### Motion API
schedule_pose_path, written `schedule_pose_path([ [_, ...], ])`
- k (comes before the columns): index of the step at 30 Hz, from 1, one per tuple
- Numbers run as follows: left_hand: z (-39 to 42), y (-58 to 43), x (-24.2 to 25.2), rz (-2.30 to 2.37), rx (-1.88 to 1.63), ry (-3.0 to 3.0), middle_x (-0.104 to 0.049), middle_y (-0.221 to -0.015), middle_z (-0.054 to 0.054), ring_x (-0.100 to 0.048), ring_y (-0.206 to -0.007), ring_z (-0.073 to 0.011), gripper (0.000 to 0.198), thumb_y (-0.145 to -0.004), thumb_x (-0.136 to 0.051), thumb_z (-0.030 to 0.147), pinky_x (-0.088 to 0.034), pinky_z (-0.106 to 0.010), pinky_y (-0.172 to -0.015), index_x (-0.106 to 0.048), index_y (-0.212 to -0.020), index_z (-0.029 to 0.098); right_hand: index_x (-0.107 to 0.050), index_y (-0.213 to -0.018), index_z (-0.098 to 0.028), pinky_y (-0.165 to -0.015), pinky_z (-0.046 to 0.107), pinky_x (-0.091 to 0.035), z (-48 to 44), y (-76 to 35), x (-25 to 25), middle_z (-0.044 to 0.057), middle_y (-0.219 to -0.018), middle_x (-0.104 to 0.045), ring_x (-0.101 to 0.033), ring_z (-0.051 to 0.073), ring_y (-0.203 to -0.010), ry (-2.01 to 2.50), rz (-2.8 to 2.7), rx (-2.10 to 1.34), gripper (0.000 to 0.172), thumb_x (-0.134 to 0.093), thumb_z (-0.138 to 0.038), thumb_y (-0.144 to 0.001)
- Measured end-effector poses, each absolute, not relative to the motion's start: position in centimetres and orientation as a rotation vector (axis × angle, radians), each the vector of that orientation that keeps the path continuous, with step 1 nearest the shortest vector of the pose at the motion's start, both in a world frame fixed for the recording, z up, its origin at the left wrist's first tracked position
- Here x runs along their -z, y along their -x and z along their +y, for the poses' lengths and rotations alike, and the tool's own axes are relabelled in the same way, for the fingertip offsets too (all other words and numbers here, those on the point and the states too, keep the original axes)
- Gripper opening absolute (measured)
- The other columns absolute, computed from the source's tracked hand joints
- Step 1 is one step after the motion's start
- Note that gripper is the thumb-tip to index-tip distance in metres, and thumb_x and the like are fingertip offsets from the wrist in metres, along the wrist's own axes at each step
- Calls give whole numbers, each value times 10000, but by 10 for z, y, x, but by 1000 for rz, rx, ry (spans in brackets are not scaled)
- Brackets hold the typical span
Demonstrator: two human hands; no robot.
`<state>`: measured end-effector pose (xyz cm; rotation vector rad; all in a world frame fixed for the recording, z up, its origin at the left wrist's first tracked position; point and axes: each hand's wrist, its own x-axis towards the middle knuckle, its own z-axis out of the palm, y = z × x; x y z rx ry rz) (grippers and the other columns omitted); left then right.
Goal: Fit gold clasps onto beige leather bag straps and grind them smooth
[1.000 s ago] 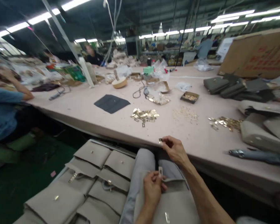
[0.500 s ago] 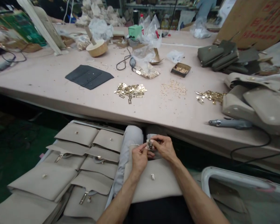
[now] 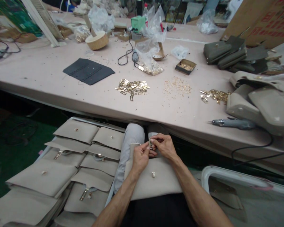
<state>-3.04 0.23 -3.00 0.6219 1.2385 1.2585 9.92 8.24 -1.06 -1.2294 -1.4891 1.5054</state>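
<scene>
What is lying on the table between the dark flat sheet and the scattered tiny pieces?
In the head view, a pile of gold-coloured metal plates lies between the dark flat sheet and the scattered tiny pieces.

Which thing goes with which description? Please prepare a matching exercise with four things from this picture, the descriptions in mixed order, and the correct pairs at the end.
Things
1. small metal plate
2. electric screwdriver
3. bag on the lap
4. dark sheet

Descriptions
A. near the front edge of the table, on the right side
B. flat, to the left of the pile of gold-coloured plates
C. where the left hand and right hand meet
D. beige, with a metal clasp

Pairs: 1-C, 2-A, 3-D, 4-B
</scene>
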Motion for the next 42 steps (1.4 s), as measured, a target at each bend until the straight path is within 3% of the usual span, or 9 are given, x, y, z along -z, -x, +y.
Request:
schedule_pose_path([
  [6,2,29,31,1231,-1257,-630,-792,-921,-120,-766,-628,-182,482,-897,-687,407,-664,-285,-623,-743,-1233,65,-814,-871,-153,-540,304,-585,82,-97,11,79,-754,-706,-671,200,-583,1251,-1451,-1526,341,-843,-481,-786],
  [15,2,27,31,1254,-1287,-610,-770,-810,-88,-753,-600,-189,491,-865,-746,464,-667,-296,-599,-772,-1155,70,-819,-893,-157,-568,317,-605,81,-97,14,102,-807,-742,-704,225,-629,1274,-1444,-1534,340,-841,-478,-782],
  [24,2,25,23,1304,-1293,-611,-799,-855,-116,-746,-602,-180,513,-854,-751,478,-643,-272,-585,-780,-1175,78,-842,-947,-170,-591,289,-559,92,-114,8,74,-833,-698,-678,179,-626,1160,-1698,-1506,218,-761,-358,-870],
  [30,0,29,26,1346,-1277,-767,-761,-707,-65,-643,-515,-123,407,-908,-680,384,-541,-213,-535,-798,-1172,98,-830,-1065,-175,-647,288,-564,97,-122,5,69,-903,-700,-671,175,-698,1058,-1769,-1587,299,-762,-411,-895],
  [34,1,34,26,1312,-1253,-841,-765,-769,-69,-583,-489,-93,376,-914,-682,386,-449,-198,-502,-813,-1133,110,-810,-1167,-182,-718,295,-558,105,-129,-4,60,-908,-704,-681,189,-783,902,-1832,-1764,365,-756,-438,-913],
  [37,2,37,24,1277,-1230,-822,-753,-759,-64,-574,-491,-92,371,-885,-702,382,-428,-202,-511,-818,-1107,109,-814,-1134,-159,-730,322,-572,111,-132,-8,62,-874,-704,-702,211,-766,801,-1791,-1954,417,-780,-496,-891],
  [42,1,41,23,1241,-1200,-782,-765,-778,-72,-581,-491,-93,354,-851,-710,367,-440,-214,-531,-829,-1057,105,-843,-1093,-162,-700,273,-539,123,-135,-5,57,-860,-701,-663,185,-762,802,-1937,-1882,404,-824,-474,-836],
])
